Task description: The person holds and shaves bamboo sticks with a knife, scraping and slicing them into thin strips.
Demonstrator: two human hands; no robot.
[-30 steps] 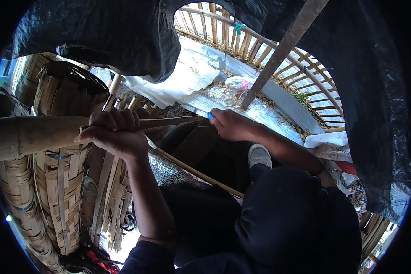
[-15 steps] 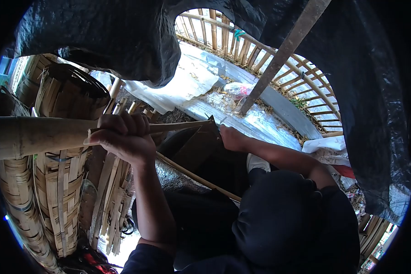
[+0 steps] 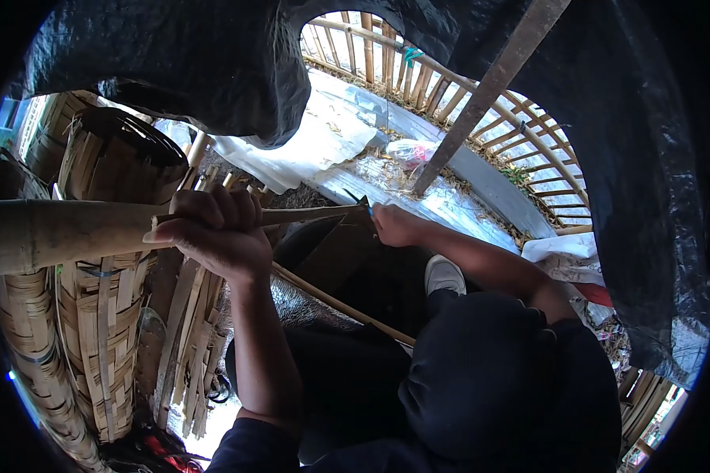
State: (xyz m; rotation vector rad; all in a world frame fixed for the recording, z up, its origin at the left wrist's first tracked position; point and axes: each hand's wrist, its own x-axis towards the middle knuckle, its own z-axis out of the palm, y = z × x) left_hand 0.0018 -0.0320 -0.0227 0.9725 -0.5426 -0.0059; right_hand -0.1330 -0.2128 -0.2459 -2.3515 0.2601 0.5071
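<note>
Bamboo strip (image 3: 315,214) sits clenched in the left hand (image 3: 217,225), its length stretching to the right hand (image 3: 396,225); that one curls around what appears to be a thin blade (image 3: 358,198) at the strip's far end; a thick pole (image 3: 71,235) runs in from the person's left; steady work likely calls for a firm hold and a shallow blade angle.

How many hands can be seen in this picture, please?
2: the left hand is closed around the bamboo strip, and the right hand is near the strip's far end. No other hand shows.
</note>
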